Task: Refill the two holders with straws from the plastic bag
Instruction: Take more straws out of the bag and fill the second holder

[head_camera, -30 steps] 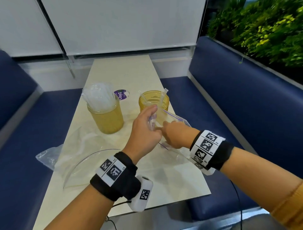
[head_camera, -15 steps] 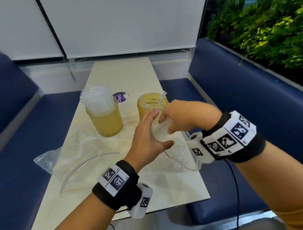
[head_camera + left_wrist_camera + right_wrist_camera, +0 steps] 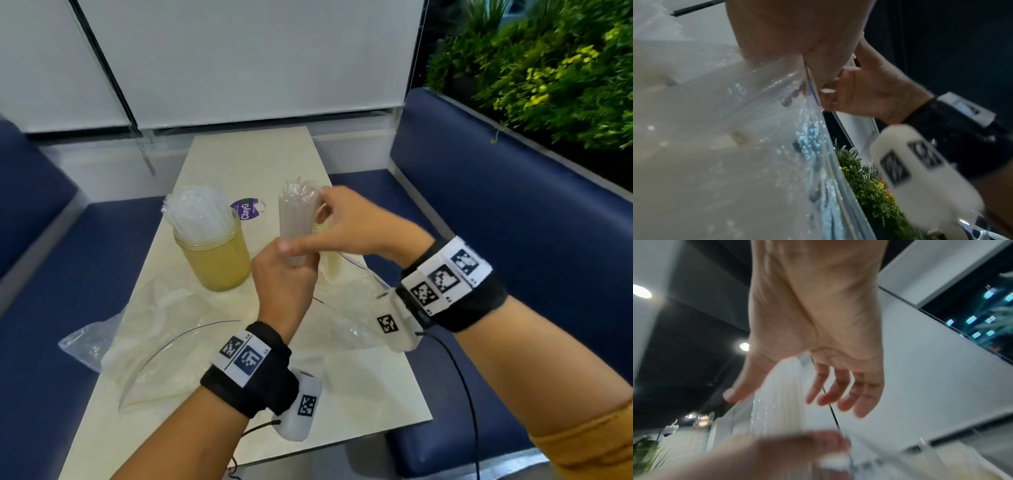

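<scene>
An upright bundle of clear wrapped straws (image 3: pixel 296 219) is held between both hands above the table. My left hand (image 3: pixel 287 270) grips its lower end. My right hand (image 3: pixel 329 222) wraps round it from the right, thumb across the front; in the right wrist view the bundle (image 3: pixel 781 394) lies between thumb and fingers (image 3: pixel 838 395). The left amber holder (image 3: pixel 219 263) stands full of straws. The right holder (image 3: pixel 331 265) is mostly hidden behind my hands. The zip plastic bag (image 3: pixel 349 308) sags under my right wrist, and its clear film (image 3: pixel 756 121) fills the left wrist view.
A second, flattened clear bag (image 3: pixel 150 342) lies on the cream table (image 3: pixel 342 394) at the front left. A purple sticker (image 3: pixel 246 209) sits behind the holders. Blue benches (image 3: pixel 513 240) flank the table, with green plants (image 3: pixel 548 68) at the right.
My right hand has come up out of the bag with the straw bundle. The bundle now stands upright in front of the right holder, and my left hand has closed round its base.
</scene>
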`<state>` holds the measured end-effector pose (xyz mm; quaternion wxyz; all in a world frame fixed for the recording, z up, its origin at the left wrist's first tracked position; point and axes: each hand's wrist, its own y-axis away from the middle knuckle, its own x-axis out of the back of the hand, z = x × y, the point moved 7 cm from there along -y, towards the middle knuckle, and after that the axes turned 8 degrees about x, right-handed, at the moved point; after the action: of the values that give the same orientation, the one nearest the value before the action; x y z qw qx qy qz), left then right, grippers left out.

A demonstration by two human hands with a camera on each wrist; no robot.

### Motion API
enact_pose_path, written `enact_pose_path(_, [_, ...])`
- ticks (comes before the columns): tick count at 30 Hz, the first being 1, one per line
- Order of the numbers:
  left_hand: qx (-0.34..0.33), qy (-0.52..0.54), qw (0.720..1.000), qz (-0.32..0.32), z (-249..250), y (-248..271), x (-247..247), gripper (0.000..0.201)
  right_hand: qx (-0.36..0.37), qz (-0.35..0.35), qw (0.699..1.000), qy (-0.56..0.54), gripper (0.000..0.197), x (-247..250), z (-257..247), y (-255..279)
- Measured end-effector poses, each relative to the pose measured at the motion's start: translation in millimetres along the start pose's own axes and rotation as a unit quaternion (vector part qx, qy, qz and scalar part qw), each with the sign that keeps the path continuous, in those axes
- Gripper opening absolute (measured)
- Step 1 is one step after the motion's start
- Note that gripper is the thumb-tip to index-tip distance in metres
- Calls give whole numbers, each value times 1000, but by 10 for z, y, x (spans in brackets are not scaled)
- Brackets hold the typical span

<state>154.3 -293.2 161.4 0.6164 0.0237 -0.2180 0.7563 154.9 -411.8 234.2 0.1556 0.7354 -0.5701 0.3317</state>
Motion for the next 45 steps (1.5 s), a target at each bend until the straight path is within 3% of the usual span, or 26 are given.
enact_pose_path(2, [-4,9,1000,-6,68,-1,-20,15,4,28,997,-65,58,-225,93,-7])
enact_pose_path(4, [12,42,999,-20,90,13,-47,14,10,75,987,-143,34,-426,112,-13])
enact_pose_path(6, [27,44,998,-40,78,25,-62,6,15,145,977,-156,18,-453,107,-34])
enact_pose_path(8, [43,45,996,-70,34,42,-74,20,17,182,967,-180,12,-386,52,-54])
enact_pose_path(11, [76,77,988,-107,-35,91,-67,46,37,212,955,-202,15,-103,-152,-72])
enact_pose_path(15, [93,99,980,-148,-73,155,-88,62,100,279,918,-263,27,520,-442,-155])
enact_pose_path(21, [107,137,975,-135,-143,207,18,57,218,336,879,-259,19,1306,-567,-354])
enact_pose_path(26, [98,138,976,-134,-174,361,38,57,151,314,902,-254,19,993,53,-973])
enact_pose_path(31, [99,136,975,-143,-159,476,39,60,56,238,947,-207,26,326,717,-1474])
enact_pose_path(37, [98,140,976,-137,-130,415,123,60,-62,226,952,-197,45,0,1396,-1592])
enact_pose_path(42, [104,146,973,-143,-131,410,111,59,-4,241,949,-205,61,185,1296,-1546])
enact_pose_path(45, [102,144,974,-144,-123,393,106,58,59,233,967,-86,50,226,1200,-1539])
